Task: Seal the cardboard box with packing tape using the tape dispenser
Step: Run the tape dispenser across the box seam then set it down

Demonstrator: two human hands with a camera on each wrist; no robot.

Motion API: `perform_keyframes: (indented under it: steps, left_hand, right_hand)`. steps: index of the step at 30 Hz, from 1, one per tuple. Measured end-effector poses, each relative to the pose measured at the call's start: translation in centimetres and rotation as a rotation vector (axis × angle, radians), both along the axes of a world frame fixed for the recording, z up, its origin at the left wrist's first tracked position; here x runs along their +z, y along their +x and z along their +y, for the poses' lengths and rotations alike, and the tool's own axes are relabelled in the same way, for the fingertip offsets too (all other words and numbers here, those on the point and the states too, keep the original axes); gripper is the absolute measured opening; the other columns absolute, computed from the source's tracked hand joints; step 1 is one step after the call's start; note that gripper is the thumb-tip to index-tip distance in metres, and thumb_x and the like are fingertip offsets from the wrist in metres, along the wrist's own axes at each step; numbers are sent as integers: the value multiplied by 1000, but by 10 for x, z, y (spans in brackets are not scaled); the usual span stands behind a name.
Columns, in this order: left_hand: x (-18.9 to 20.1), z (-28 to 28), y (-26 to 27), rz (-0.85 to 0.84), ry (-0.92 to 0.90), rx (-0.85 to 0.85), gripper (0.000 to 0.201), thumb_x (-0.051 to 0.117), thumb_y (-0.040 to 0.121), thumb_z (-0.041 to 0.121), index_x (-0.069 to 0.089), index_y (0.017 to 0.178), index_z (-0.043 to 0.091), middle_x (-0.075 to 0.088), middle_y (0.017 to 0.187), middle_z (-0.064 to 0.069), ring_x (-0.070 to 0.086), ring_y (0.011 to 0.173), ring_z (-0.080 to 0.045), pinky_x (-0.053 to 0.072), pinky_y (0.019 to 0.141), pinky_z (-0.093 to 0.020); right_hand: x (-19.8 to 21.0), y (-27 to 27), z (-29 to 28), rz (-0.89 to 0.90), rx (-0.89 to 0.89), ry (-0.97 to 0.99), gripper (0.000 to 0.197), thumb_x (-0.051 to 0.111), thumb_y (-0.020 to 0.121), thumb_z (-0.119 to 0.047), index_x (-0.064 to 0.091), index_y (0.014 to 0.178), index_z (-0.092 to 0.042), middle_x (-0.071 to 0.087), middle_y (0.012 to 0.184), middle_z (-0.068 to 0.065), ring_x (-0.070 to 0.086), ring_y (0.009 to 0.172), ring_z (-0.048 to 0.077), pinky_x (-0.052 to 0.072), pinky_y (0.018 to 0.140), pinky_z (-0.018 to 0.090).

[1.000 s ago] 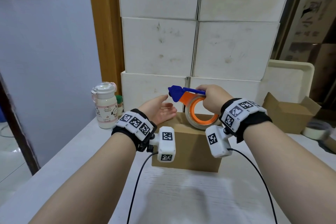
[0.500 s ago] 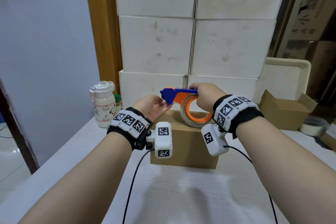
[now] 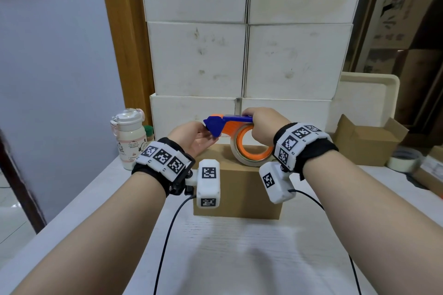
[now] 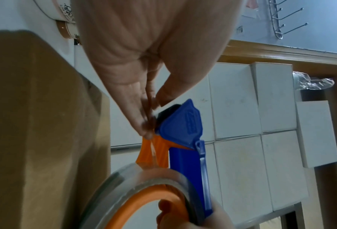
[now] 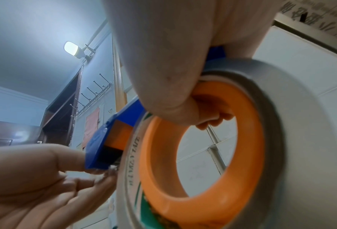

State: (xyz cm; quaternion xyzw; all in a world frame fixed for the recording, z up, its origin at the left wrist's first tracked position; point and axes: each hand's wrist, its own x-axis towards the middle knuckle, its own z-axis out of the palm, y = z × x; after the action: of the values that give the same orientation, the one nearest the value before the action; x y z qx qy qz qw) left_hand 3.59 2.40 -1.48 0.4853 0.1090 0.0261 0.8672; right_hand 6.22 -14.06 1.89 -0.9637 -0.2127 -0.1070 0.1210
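Head view: the brown cardboard box (image 3: 236, 189) sits shut on the white table (image 3: 239, 258), right in front of the person. Above the box's top the tape dispenser (image 3: 230, 124) is held in the air. It is orange and blue, and its roll of tape (image 3: 251, 151) hangs just over the box's far edge. I cannot tell if the roll touches the box.

The right hand (image 3: 261, 122) is over the right half of the box. Its fingers are curled tight round the dispenser, and in the right wrist view they poke through the orange ring (image 5: 203, 136) inside the roll.

The left hand (image 3: 191, 137) is over the left half of the box, at the blue nose of the dispenser. In the left wrist view its thumb and fingers (image 4: 144, 117) are pressed together at that nose. It may be pinching the loose end of the tape, but that spot is blurry.

Behind the box stands a wall of stacked white boxes (image 3: 244, 60). To the left of the box, near the table's back edge, is a cream bottle (image 3: 130, 136). Well to the right of the box lies an open brown carton (image 3: 366, 141), and past that a second roll of tape (image 3: 402, 159).
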Motion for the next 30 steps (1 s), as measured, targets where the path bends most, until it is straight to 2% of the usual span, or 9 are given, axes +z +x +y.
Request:
perform_keyframes:
  steps: [3,6,9,15,21,23,25,27,30]
  left_hand:
    - [4,-1,-1,22,-41,3,14,38,93,-9,48,98,0,55,106,-22,60,80,-25,57,75,-34]
    - [4,0,0,43,-107,5,27,40,92,-8,46,118,-2,55,122,-22,62,96,-26,59,59,-32]
    - [5,3,1,83,-149,-12,32,42,92,-6,44,124,-4,53,127,-20,55,121,-24,55,78,-32]
    - [3,3,-1,91,-95,-54,12,40,95,-3,50,89,-1,51,134,-15,51,127,-20,45,101,-27]
    - [7,-4,7,88,-8,89,27,34,95,-3,42,72,8,38,148,-17,53,68,-13,49,57,-15]
    - [5,-3,9,109,-51,48,21,36,95,-2,46,77,5,49,139,-17,60,82,-15,52,69,-15]
    - [4,0,10,148,-150,-11,11,41,94,-1,50,88,1,59,106,-15,59,96,-17,50,81,-20]
    - [4,2,8,185,-139,-50,8,43,92,1,50,87,1,53,83,-12,56,82,-16,48,70,-21]
    - [5,3,4,223,-39,-104,7,47,92,4,51,87,1,55,79,-11,55,68,-15,49,57,-17]
  right_hand:
    - [1,-1,-1,6,0,1,43,46,86,4,56,122,-17,59,95,3,50,84,19,39,76,27]
    - [0,-1,-1,3,4,1,43,46,86,4,56,121,-17,58,93,3,51,83,19,39,75,27]
    - [-1,0,-2,-1,8,8,42,46,86,4,56,121,-17,60,96,3,51,84,19,39,76,26]
    - [-1,1,-1,-9,6,2,42,46,85,5,57,119,-18,59,94,1,52,84,20,42,76,27]
    - [-2,1,-3,-5,8,13,42,45,86,4,57,119,-18,56,91,0,52,83,19,40,75,27]
    - [-2,0,-4,-2,10,16,43,44,86,5,56,120,-17,57,93,1,52,84,19,40,75,27]
    - [-1,0,-4,-2,10,10,43,45,85,5,56,120,-17,61,98,4,51,85,20,41,76,27]
    - [-2,1,-3,-5,8,4,43,47,85,4,55,121,-17,63,102,5,51,85,20,42,77,27]
    - [-3,3,-2,-5,3,4,42,47,85,4,56,121,-18,61,98,3,52,85,20,42,76,27]
